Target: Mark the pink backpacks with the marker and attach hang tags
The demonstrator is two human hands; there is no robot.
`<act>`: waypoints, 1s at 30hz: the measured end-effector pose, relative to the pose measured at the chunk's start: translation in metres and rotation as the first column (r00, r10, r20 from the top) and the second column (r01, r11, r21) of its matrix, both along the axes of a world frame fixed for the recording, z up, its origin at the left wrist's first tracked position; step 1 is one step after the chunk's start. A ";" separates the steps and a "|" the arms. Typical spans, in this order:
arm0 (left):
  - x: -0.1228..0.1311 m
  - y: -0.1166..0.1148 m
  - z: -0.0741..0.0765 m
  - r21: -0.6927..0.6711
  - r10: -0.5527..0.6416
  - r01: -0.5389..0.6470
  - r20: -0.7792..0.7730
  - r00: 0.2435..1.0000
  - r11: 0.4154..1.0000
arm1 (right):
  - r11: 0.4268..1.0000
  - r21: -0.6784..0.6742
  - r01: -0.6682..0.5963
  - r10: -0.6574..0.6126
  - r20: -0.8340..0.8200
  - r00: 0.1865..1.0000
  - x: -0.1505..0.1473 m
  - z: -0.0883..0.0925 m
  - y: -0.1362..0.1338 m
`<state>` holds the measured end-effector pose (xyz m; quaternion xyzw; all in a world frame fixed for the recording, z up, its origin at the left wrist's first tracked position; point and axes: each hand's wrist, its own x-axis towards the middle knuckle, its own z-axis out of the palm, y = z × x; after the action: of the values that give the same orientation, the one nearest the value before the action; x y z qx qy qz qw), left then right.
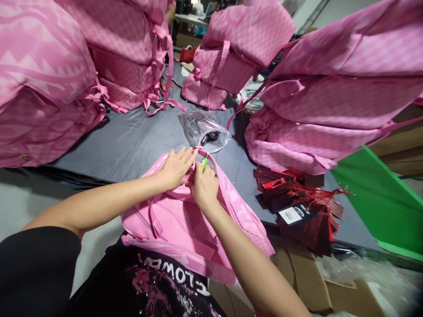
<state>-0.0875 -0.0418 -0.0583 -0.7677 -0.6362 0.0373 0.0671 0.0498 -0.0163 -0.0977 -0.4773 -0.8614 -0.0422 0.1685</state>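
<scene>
Hands meet at the top of a pink backpack (185, 224) that lies on its front at the near edge of the grey-covered table (132, 141), its perforated back panel facing up and its lower end resting against the person's black printed shirt (158, 286). Left hand (175, 167) has its fingers curled together, pinching the top handle loop (198, 150) of the backpack. Right hand (205, 185) is closed in a fist around a small green tool (204, 164), whose tip points up toward the loop; what kind of tool it is cannot be told. Just beyond the loop lies a clear plastic bag (203, 127) with dark small parts inside, touching or nearly touching the backpack's top. To the right, near the table edge, a heap of red and black hang tags (297, 207) with red strings is spread out, one showing a white barcode label. Stacks of matching pink backpacks surround the work spot: one pile at left (46, 79), one behind it (132, 48), one at centre rear (238, 48), one at right (330, 97). Green sheet (383, 202) lies at the far right, and brown cardboard (304, 273) sits below the table edge.
</scene>
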 end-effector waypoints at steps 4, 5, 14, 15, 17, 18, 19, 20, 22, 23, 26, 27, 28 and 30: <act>-0.003 0.000 0.001 -0.035 -0.049 0.048 -0.018 0.999 0.998 | 1.000 -0.021 -0.006 0.005 -0.030 1.000 0.002 -0.002 0.001; -0.003 0.000 0.001 -0.030 -0.042 0.041 -0.021 0.999 0.999 | 0.999 -0.035 0.001 -0.001 -0.027 1.000 0.002 -0.002 0.003; -0.003 -0.001 0.004 0.012 -0.004 0.003 0.055 0.998 1.000 | 0.930 -0.110 -0.352 0.251 -0.510 0.823 0.055 0.004 -0.029; -0.003 -0.001 0.004 0.006 -0.006 0.005 0.058 0.998 1.000 | 0.917 -0.151 -0.368 0.219 -0.580 0.784 0.062 0.008 -0.036; -0.003 0.000 0.006 -0.011 -0.002 0.002 0.059 0.998 1.000 | 0.883 -0.271 -0.382 0.133 -0.637 0.759 0.068 0.020 -0.043; -0.003 0.001 0.006 -0.019 0.004 -0.003 0.057 0.998 1.000 | 0.862 -0.339 -0.378 0.097 -0.621 0.778 0.068 0.028 -0.042; -0.002 0.002 0.007 -0.028 0.009 -0.007 0.054 0.999 1.000 | 0.837 -0.411 -0.361 0.064 -0.582 0.811 0.065 0.036 -0.039; -0.002 0.002 0.008 -0.038 0.010 -0.009 0.048 0.999 0.999 | 0.812 -0.478 -0.335 0.034 -0.534 0.844 0.061 0.044 -0.035; -0.002 0.003 0.008 -0.049 0.001 0.001 0.037 0.999 0.999 | 0.749 -0.596 -0.290 -0.023 -0.460 0.887 0.049 0.058 -0.022; -0.002 0.003 0.008 -0.044 -0.006 0.007 0.034 0.999 0.999 | 0.699 -0.657 -0.282 -0.050 -0.438 0.898 0.042 0.063 -0.016; -0.002 0.001 0.005 -0.009 -0.016 0.016 0.037 0.999 1.000 | 0.579 -0.766 -0.278 -0.071 -0.388 0.919 0.027 0.069 -0.007; -0.002 0.000 0.004 0.004 -0.013 0.013 0.036 0.999 1.000 | 0.587 -0.766 -0.262 -0.055 -0.361 0.931 0.025 0.068 -0.008; -0.002 0.000 0.003 0.012 -0.010 0.010 0.034 0.999 1.000 | 0.622 -0.746 -0.236 -0.038 -0.331 0.943 0.023 0.067 -0.010; -0.002 -0.001 0.002 0.026 -0.009 0.008 0.027 1.000 1.000 | 0.712 -0.680 -0.177 -0.033 -0.283 0.958 0.023 0.061 -0.018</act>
<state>-0.0898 -0.0428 -0.0562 -0.7700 -0.6341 0.0185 0.0687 0.0731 -0.0348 -0.0364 -0.4721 -0.7992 0.3596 0.0950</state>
